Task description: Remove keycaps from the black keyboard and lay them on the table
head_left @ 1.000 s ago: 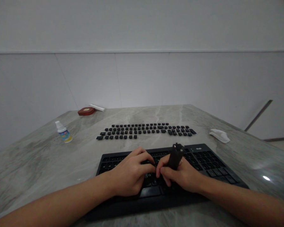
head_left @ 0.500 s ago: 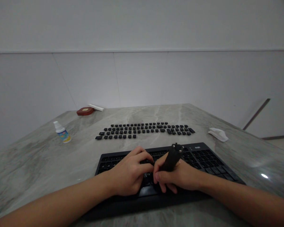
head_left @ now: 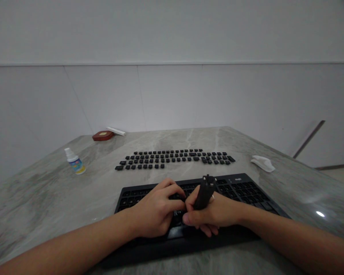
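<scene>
A black keyboard (head_left: 246,193) lies on the marble table in front of me. My left hand (head_left: 156,210) rests on its middle keys with the fingers curled and the fingertips pressing down. My right hand (head_left: 215,214) is closed around a black tool (head_left: 204,194) that stands nearly upright, its lower end down at the keys beside my left fingertips. Behind the keyboard, several loose black keycaps (head_left: 174,158) are laid out in rows on the table.
A small white spray bottle (head_left: 74,161) stands at the left. A red-brown flat case (head_left: 103,135) with a white strip beside it lies at the far left back. A crumpled white cloth (head_left: 263,163) lies at the right. White walls close the table in behind.
My right hand with the black tool has shifted a little left toward my left hand, and the tool has tilted. My left hand has stayed on the keys.
</scene>
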`<action>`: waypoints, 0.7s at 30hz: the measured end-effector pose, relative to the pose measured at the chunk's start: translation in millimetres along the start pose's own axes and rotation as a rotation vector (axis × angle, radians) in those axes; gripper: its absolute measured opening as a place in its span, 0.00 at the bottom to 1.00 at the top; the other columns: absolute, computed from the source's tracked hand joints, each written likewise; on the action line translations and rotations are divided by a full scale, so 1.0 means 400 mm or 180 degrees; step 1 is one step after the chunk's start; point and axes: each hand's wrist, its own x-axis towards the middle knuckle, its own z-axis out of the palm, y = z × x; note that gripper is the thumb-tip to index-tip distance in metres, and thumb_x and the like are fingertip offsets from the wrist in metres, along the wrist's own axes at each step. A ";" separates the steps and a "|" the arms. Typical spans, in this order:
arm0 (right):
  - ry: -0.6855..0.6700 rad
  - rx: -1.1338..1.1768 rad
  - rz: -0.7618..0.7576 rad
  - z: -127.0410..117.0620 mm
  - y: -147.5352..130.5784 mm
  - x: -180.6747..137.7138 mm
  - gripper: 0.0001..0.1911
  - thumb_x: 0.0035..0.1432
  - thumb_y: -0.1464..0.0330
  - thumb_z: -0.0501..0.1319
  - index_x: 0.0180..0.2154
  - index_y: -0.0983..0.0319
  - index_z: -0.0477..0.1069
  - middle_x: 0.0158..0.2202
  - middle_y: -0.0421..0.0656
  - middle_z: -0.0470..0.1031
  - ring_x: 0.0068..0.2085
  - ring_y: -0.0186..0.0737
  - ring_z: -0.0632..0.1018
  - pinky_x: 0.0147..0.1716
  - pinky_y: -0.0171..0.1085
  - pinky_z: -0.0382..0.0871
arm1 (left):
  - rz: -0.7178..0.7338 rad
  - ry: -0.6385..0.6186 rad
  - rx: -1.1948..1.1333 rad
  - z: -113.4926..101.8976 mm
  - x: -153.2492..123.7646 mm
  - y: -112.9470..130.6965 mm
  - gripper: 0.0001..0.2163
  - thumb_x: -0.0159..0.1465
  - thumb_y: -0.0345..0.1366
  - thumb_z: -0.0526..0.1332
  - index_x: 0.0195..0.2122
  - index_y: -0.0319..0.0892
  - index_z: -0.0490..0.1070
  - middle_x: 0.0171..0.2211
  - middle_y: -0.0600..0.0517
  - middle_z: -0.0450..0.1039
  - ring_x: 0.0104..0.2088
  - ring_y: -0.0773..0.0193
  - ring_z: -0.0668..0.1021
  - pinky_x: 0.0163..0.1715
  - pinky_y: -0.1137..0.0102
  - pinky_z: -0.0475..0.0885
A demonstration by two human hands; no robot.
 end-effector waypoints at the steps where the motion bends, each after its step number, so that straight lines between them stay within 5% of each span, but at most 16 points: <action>1: 0.0100 -0.0009 -0.0038 0.003 0.001 0.001 0.14 0.53 0.66 0.62 0.19 0.63 0.64 0.12 0.32 0.64 0.12 0.25 0.64 0.10 0.24 0.57 | 0.0001 -0.0005 -0.0004 0.000 0.000 0.000 0.19 0.53 0.18 0.54 0.41 0.40 0.77 0.45 0.45 0.71 0.46 0.54 0.69 0.48 0.59 0.71; 12: 0.0582 0.0098 -0.0437 0.015 0.023 0.014 0.18 0.48 0.69 0.60 0.14 0.60 0.55 0.09 0.31 0.55 0.12 0.24 0.56 0.12 0.28 0.46 | 0.0173 -0.0259 0.0041 -0.001 0.000 -0.009 0.25 0.50 0.17 0.54 0.48 0.41 0.75 0.56 0.46 0.71 0.57 0.51 0.67 0.60 0.53 0.65; 21: 0.1064 0.0210 -0.0600 0.033 0.035 0.024 0.16 0.43 0.68 0.59 0.14 0.60 0.52 0.12 0.32 0.52 0.17 0.25 0.53 0.16 0.31 0.43 | 0.0309 -0.0498 -0.0154 -0.009 0.011 -0.002 0.29 0.52 0.17 0.50 0.53 0.41 0.72 0.52 0.48 0.76 0.56 0.58 0.74 0.69 0.53 0.50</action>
